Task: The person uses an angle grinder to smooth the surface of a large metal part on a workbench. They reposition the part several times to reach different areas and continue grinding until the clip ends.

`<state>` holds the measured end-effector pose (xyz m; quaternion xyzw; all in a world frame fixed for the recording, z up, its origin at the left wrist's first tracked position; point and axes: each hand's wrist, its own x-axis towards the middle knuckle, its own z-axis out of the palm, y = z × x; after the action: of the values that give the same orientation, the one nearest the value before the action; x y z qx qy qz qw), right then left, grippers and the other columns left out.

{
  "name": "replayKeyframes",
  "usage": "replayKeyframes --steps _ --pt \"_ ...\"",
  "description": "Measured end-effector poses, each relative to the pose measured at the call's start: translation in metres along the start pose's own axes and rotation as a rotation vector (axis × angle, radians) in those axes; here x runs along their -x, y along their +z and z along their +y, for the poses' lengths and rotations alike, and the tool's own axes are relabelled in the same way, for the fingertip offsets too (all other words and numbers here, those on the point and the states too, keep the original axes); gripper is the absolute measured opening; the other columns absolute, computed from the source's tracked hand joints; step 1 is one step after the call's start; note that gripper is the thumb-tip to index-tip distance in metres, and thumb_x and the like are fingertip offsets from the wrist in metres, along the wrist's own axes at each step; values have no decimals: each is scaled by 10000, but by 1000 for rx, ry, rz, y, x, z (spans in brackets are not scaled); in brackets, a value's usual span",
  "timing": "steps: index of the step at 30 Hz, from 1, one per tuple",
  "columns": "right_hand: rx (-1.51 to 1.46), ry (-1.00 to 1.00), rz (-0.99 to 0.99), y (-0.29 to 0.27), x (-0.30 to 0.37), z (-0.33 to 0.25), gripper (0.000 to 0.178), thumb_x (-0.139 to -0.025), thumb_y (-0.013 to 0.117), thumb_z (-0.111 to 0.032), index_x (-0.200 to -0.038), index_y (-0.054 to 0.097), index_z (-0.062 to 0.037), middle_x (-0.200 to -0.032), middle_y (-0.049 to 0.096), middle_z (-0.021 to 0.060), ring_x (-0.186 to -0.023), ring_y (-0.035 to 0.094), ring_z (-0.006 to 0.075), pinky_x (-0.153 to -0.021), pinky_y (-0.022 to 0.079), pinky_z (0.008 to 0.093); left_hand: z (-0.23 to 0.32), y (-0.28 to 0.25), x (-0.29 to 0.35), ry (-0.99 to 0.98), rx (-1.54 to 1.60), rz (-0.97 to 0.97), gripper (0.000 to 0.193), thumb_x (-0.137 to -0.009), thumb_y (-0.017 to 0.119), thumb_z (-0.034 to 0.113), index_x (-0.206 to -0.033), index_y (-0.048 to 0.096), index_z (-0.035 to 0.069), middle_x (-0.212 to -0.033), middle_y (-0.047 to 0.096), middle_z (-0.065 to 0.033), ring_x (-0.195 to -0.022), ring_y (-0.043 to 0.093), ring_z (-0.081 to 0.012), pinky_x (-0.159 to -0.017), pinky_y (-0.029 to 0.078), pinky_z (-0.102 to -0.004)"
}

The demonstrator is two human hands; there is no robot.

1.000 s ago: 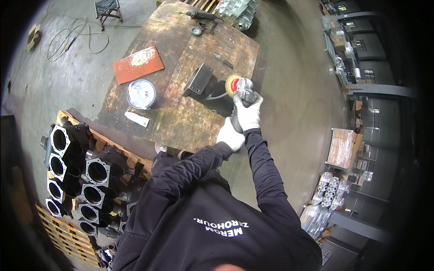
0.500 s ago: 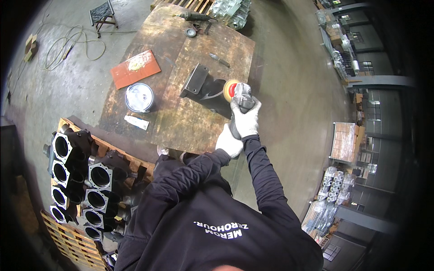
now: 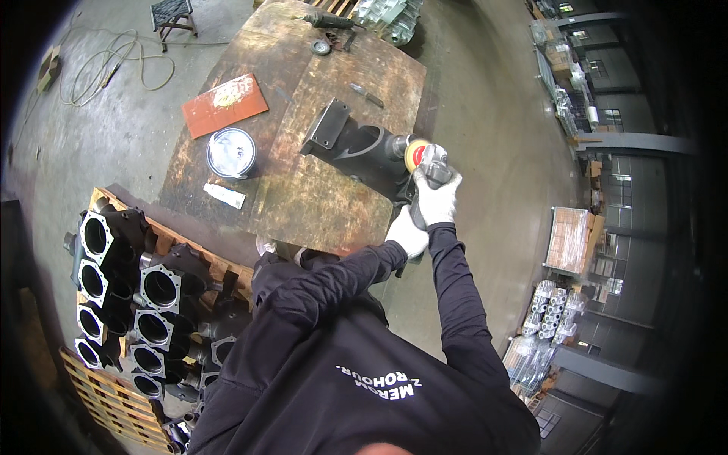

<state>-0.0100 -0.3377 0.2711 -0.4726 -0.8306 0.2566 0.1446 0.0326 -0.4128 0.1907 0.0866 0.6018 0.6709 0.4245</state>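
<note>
Both white-gloved hands are closed around an angle grinder (image 3: 434,171) at the table's right edge. My right hand (image 3: 438,202) grips it just behind the head, and my left hand (image 3: 409,231) holds the rear of its body. The grinder's round yellow disc (image 3: 412,155) with a red centre is at the short bare-metal pipe stub (image 3: 396,145) of a black metal casting (image 3: 360,163). Whether the disc touches the stub, I cannot tell. The casting lies on its side on the wooden worktable (image 3: 303,201), its square flange (image 3: 331,125) to the left.
Left of the casting are a tub (image 3: 231,153), a white tube (image 3: 224,196) and a reddish-brown board (image 3: 225,105). A knife (image 3: 367,95) and another power tool (image 3: 327,20) lie farther back. Similar castings (image 3: 161,288) stand on a pallet at lower left. A cable (image 3: 106,72) loops across the floor.
Both hands have carried the grinder to the right, from near the casting's curved opening to its pipe stub. The opening and the stub now show plainly. The whole view has shifted slightly.
</note>
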Motion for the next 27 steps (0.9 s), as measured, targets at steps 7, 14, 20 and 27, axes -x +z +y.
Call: replayKeyframes --steps 7,14,20,27 --pt "5 4 -85 4 -20 -18 896 -782 855 -437 -1422 374 -35 -1314 598 252 -1215 611 367 -1038 471 448 11 -5 -23 -12 8 59 632 -778 722 278 -1281 482 -18 -1186 644 -316 -1164 628 -446 -988 496 -446" --pt "-29 -5 -71 10 -14 -7 872 -791 854 -402 -1421 356 -63 -1317 583 263 -1207 613 381 -1011 484 459 9 -10 -14 -20 -8 46 658 -776 735 299 -1283 470 -27 -1185 641 -329 -1177 622 -453 -984 496 -449" --pt "-94 9 -66 10 6 5 845 -795 858 -386 -1399 371 -52 -1312 584 262 -1199 616 369 -1007 485 456 13 -17 17 -68 -95 69 658 -788 737 315 -1295 471 -9 -1194 643 -318 -1179 616 -463 -987 495 -453" --pt "-116 -15 -112 35 43 -7 855 -794 843 -428 -1416 346 -116 -1276 625 265 -1158 644 426 -973 498 486 -7 -50 42 10 -20 111 688 -814 771 349 -1303 459 -21 -1191 652 -285 -1167 636 -415 -967 504 -429"
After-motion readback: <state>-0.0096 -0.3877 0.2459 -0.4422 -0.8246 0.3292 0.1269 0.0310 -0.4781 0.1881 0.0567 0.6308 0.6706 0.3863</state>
